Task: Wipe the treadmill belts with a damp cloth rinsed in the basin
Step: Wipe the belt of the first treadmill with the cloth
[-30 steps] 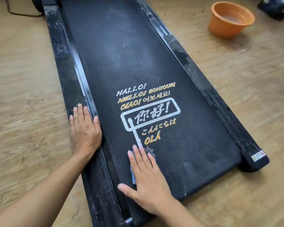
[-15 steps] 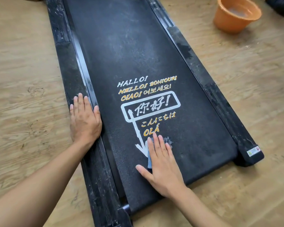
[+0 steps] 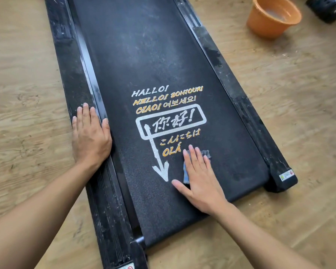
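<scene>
Pressing a small cloth (image 3: 206,153), seemingly grey and blue, onto the treadmill belt (image 3: 144,55) just right of the printed arrow (image 3: 160,167) with the flat, straight-fingered right hand (image 3: 200,181). Resting the left hand (image 3: 90,136), fingers straight, on the left side rail (image 3: 70,65). Well apart on the floor (image 3: 299,94), an orange basin (image 3: 268,24).

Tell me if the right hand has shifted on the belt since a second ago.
Yes. The right hand, pressing the cloth, has slid rightward: before, it covered the head of the white arrow, and now it lies wholly right of it.
</scene>
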`<state>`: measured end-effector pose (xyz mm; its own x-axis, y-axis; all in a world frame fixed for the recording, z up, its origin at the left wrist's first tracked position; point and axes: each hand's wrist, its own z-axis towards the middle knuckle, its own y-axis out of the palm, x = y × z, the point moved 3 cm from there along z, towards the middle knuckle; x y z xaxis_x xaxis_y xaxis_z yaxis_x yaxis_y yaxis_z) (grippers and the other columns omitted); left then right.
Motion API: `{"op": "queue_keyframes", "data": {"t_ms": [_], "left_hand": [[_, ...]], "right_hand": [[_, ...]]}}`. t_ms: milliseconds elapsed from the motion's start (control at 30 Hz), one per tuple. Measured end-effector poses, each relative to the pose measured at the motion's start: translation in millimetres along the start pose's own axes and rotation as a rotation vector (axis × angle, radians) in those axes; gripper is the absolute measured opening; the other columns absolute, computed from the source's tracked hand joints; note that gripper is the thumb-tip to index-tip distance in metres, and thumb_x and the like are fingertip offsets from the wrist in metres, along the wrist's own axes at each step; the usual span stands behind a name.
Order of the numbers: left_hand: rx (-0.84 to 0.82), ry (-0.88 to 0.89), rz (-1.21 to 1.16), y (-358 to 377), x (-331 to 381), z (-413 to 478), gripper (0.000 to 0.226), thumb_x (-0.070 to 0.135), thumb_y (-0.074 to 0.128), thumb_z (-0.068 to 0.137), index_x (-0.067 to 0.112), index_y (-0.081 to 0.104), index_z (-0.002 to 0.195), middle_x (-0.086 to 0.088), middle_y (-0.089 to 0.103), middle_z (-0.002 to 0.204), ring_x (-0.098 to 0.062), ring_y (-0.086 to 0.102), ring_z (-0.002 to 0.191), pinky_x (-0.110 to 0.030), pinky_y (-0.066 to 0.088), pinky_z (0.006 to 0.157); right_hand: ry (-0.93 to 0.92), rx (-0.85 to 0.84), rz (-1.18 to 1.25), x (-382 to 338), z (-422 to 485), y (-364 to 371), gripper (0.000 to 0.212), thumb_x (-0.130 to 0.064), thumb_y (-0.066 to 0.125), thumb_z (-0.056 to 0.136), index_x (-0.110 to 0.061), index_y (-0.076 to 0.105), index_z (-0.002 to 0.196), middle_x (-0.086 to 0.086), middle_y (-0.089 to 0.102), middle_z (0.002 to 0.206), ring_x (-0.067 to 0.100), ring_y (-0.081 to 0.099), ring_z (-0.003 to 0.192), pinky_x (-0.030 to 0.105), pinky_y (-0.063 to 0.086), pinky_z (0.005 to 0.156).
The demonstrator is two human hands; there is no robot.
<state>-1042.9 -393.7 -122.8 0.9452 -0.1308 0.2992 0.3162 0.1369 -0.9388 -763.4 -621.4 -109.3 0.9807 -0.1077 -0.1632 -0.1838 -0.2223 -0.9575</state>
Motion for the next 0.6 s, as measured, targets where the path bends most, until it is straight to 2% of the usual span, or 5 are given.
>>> {"op": "queue_keyframes", "data": {"t_ms": [133, 200, 367, 467, 600], "left_hand": [[0.026, 0.003, -0.013, -1, 2, -1, 0.071, 0.044, 0.022, 0.108, -0.004, 0.033, 0.159, -0.022, 0.024, 0.171, -0.036, 0.018, 0.16, -0.05, 0.012, 0.131], [0.033, -0.003, -0.022, -2, 3, -1, 0.071, 0.044, 0.022, 0.108, -0.005, 0.033, 0.159, -0.022, 0.024, 0.171, -0.036, 0.018, 0.16, -0.05, 0.011, 0.131], [0.029, -0.005, -0.022, 0, 2, -1, 0.073, 0.046, 0.019, 0.108, -0.004, 0.031, 0.16, -0.02, 0.021, 0.172, -0.034, 0.016, 0.161, -0.048, 0.008, 0.132], [0.024, 0.008, -0.031, 0, 0, -1, 0.072, 0.046, 0.02, 0.108, -0.004, 0.03, 0.16, -0.019, 0.02, 0.172, -0.034, 0.014, 0.161, -0.047, 0.007, 0.132], [0.055, 0.028, -0.043, -1, -2, -2, 0.068, 0.041, 0.027, 0.11, -0.006, 0.032, 0.158, -0.023, 0.022, 0.171, -0.038, 0.017, 0.16, -0.051, 0.009, 0.131]], "right_hand": [[0.02, -0.014, 0.012, 31, -93, 16, 0.095, -0.076, 0.034, 0.1, -0.015, 0.007, 0.168, 0.003, -0.002, 0.177, 0.025, 0.0, 0.163, 0.044, 0.003, 0.128], [-0.009, -0.056, 0.007, 46, -104, 17, 0.093, -0.075, 0.036, 0.101, -0.017, 0.009, 0.168, 0.002, 0.0, 0.177, 0.026, 0.004, 0.163, 0.044, 0.005, 0.128], [0.045, -0.018, 0.002, 65, -34, 1, 0.091, -0.077, 0.027, 0.1, -0.025, -0.006, 0.168, -0.008, -0.019, 0.174, 0.013, -0.019, 0.16, 0.04, -0.004, 0.13], [0.089, 0.018, 0.006, 76, -3, -10, 0.092, -0.075, 0.029, 0.099, -0.025, -0.009, 0.167, -0.008, -0.022, 0.173, 0.01, -0.023, 0.158, 0.037, -0.009, 0.13], [0.13, -0.061, 0.061, 88, -72, 1, 0.094, -0.077, 0.03, 0.099, -0.024, -0.009, 0.167, -0.007, -0.023, 0.173, 0.014, -0.021, 0.159, 0.041, -0.006, 0.13]]}}
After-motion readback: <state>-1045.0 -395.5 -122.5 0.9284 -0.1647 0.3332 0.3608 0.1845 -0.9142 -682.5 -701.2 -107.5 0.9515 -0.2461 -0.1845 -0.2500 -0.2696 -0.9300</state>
